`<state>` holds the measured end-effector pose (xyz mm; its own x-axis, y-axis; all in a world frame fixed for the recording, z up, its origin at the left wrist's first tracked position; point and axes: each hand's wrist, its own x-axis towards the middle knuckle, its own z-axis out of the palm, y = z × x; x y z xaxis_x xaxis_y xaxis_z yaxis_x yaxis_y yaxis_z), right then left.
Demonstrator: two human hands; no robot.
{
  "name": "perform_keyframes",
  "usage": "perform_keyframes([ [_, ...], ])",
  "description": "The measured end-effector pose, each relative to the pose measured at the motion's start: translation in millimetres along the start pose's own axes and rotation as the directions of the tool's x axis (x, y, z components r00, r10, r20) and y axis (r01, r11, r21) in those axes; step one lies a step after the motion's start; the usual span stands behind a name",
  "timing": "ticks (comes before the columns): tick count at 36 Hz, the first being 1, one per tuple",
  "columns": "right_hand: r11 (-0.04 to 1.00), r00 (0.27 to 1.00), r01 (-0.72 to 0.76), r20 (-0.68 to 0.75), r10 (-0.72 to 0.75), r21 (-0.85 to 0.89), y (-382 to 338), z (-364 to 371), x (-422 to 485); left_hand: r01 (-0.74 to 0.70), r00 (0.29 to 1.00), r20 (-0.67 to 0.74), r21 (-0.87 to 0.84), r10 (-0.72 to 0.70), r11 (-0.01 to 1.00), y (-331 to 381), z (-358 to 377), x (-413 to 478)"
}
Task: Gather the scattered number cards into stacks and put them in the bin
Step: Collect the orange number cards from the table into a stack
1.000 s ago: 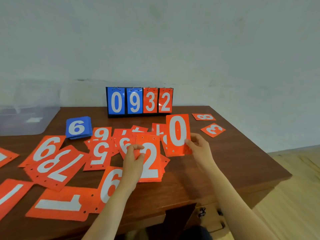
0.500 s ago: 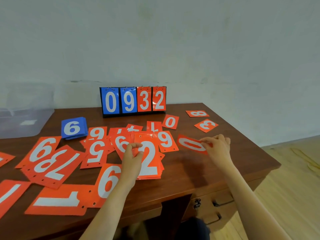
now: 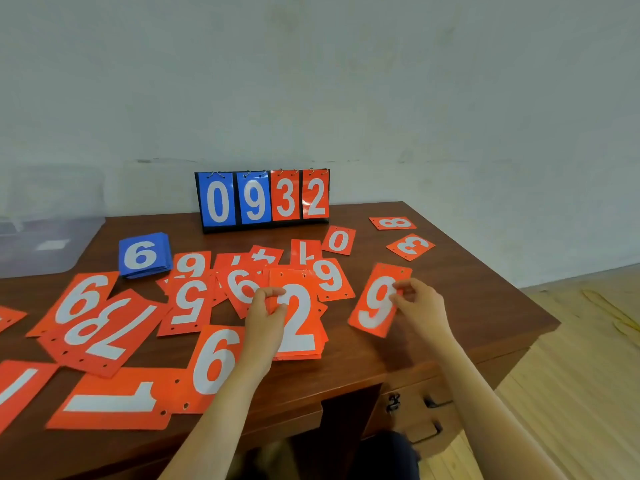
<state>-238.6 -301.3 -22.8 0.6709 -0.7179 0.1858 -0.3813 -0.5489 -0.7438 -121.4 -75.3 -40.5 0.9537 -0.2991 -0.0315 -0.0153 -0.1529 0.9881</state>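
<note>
Head view: right hand (image 3: 420, 306) pinches the held 9 card (image 3: 375, 301) by its right long edge, fingers curled on it near the far half; can't tell whether the card's near end touches the desk (image 3: 485, 306). Left hand (image 3: 266, 315) grips the red stack (image 3: 299, 323), "2" on top, at its left edge w/ thumb over the face; the stack rests on the desk near the front edge. Key relation: the held card sits right of the stack, apart from it, bare wood btwn them, so travel is leftward toward the left hand. Axes don't match: the stack's long axis runs approx straight away from the person, holes at the far end; the card's leans, far end tipped right, holes also far. I'd judge a short move left plus a small counter-clockwise turn squares it on top; the right hand is nearer & has it. Loose 9 card (image 3: 330, 277) lies against the stack's far right corner, over or under I can't tell, & might get dragged. Bin (image 3: 52, 247), translucent, is well off at far left, nearer the left hand; blue stack (image 3: 143, 254) & scattered red cards (image 3: 104, 327) lie btwn.
</note>
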Motion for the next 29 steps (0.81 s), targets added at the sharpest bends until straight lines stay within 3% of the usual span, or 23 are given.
perform_keyframes([
  [11,0.945,0.997,-0.074,0.003,0.077,0.317,-12,4,-5,0.017,1.0,0.008,-0.032,-0.017,0.999,1,4,-1],
  [18,0.917,0.994,-0.045,0.106,0.003,0.396,-25,26,-18,0.009,0.999,0.052,-0.134,-0.002,0.991,0,10,-10],
  [23,0.921,0.978,-0.006,0.194,-0.076,0.389,-38,43,-28,0.047,0.996,0.08,-0.208,-0.031,0.977,2,13,-14],
  [29,0.959,0.955,0.193,0.184,-0.232,0.205,-55,66,-34,0.021,0.998,0.065,-0.191,-0.009,0.981,0,12,-12],
])
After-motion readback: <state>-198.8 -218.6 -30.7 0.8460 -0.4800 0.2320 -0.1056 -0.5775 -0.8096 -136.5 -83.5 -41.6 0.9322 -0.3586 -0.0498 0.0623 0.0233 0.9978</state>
